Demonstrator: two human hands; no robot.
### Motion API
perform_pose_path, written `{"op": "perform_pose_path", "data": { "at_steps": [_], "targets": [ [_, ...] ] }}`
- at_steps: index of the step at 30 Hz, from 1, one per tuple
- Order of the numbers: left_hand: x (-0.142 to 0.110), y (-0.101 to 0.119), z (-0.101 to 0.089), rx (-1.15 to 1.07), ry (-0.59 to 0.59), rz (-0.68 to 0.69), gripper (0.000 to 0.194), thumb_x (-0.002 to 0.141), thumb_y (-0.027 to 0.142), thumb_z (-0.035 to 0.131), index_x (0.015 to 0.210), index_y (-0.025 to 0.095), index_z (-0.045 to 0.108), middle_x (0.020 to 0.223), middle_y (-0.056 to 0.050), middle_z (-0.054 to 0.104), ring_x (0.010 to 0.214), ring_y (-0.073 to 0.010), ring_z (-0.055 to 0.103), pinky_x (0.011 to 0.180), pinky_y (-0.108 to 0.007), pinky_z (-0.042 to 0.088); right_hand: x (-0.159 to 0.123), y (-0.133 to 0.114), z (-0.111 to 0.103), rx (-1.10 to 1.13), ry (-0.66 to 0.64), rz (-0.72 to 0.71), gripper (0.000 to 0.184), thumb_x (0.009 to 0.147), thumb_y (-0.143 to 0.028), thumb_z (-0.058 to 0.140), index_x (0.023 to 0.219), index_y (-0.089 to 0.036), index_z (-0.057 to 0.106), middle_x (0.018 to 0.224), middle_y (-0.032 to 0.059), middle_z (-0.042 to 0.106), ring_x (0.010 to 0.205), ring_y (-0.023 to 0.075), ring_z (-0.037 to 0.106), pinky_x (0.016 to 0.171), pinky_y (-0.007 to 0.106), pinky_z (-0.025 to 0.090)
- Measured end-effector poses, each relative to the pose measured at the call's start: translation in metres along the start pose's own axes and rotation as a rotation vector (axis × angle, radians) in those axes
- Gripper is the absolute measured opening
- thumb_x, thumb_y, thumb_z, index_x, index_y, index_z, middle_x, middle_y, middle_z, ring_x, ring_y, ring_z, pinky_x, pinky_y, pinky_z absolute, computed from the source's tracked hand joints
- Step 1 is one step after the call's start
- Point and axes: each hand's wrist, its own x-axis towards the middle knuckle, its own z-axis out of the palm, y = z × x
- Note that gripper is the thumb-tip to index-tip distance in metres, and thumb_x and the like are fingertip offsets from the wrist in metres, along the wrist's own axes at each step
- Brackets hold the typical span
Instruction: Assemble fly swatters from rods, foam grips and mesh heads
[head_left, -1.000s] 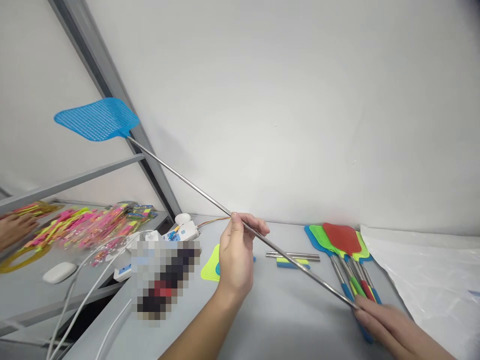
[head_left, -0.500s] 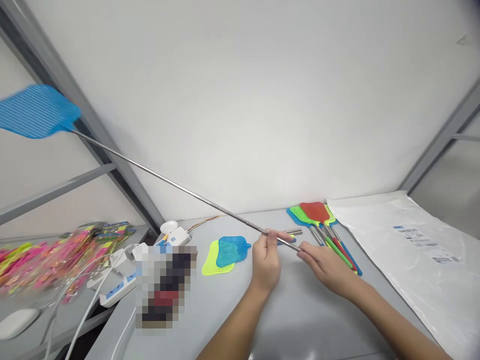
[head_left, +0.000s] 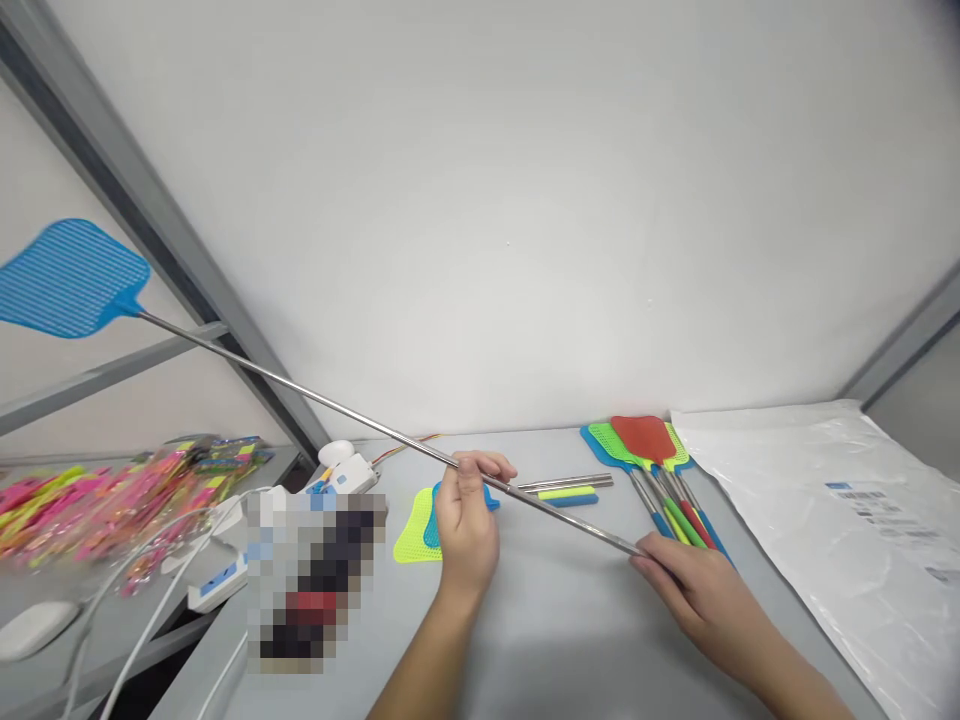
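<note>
A blue fly swatter (head_left: 82,280) on a long, thin metal rod slants from upper left to lower right above the table. My left hand (head_left: 471,515) pinches the rod near its middle, thumb on top. My right hand (head_left: 694,590) closes around the rod's lower end, which its fingers hide. Behind my left hand lie a yellow mesh swatter head (head_left: 411,540) and a blue mesh head (head_left: 433,520), partly covered. Just right of them are metal tubes (head_left: 577,481) and a yellow grip (head_left: 566,493) beside a blue grip (head_left: 574,500).
Several swatters with a red head (head_left: 643,440) on top lie fanned at the back right. Beside them spreads a white plastic bag (head_left: 817,500). Power strips (head_left: 217,585) with white cables and a pixelated patch are at left, near pink packaged goods (head_left: 150,500) on another table.
The view has turned rightward. My hands came close together on the rod, then moved apart again, the left sliding up the rod. The other person's hand at far left is out of view.
</note>
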Motion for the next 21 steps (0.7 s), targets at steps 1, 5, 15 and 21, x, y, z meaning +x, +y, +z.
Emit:
{"op": "perform_pose_path", "data": {
  "at_steps": [1,5,15,21],
  "targets": [
    [0.002,0.001,-0.002,0.024,-0.001,0.012,0.034,0.098,0.042,0.037,0.078,0.019,0.053,0.076,-0.003,0.061,0.076,-0.0157,0.057,0.073,-0.028,0.043,-0.001,0.003,0.0,-0.002,-0.003,-0.018,0.027,0.099,-0.035,0.032,0.08,-0.023,0.047,0.066,-0.0015,0.054,0.06,0.015,0.054,0.056,0.027,0.034],
    [0.001,0.0,-0.003,0.208,-0.058,0.005,0.039,0.096,0.043,0.038,0.071,0.018,0.054,0.07,-0.002,0.057,0.069,-0.0149,0.053,0.07,-0.027,0.04,-0.004,0.01,-0.002,-0.055,0.037,-0.104,0.025,0.099,-0.031,0.034,0.082,-0.023,0.05,0.066,-0.0003,0.058,0.059,0.0155,0.057,0.054,0.026,0.034],
    [-0.015,-0.02,0.013,0.258,-0.071,-0.215,0.044,0.093,0.049,0.039,0.06,0.02,0.039,0.056,0.004,0.031,0.053,-0.0114,0.031,0.052,-0.025,0.027,0.002,0.006,-0.004,-0.125,0.017,-0.146,0.021,0.099,-0.029,0.034,0.084,-0.024,0.048,0.06,-0.0019,0.059,0.054,0.0172,0.059,0.051,0.027,0.033],
    [-0.046,-0.024,0.036,0.222,-0.344,-0.276,0.043,0.093,0.047,0.039,0.061,0.02,0.035,0.057,0.004,0.031,0.054,-0.0118,0.03,0.053,-0.027,0.025,0.011,-0.011,-0.003,-0.064,-0.032,-0.13,0.023,0.099,-0.031,0.031,0.08,-0.024,0.043,0.059,-0.0024,0.058,0.053,0.0169,0.058,0.05,0.026,0.032]
  ]
}}
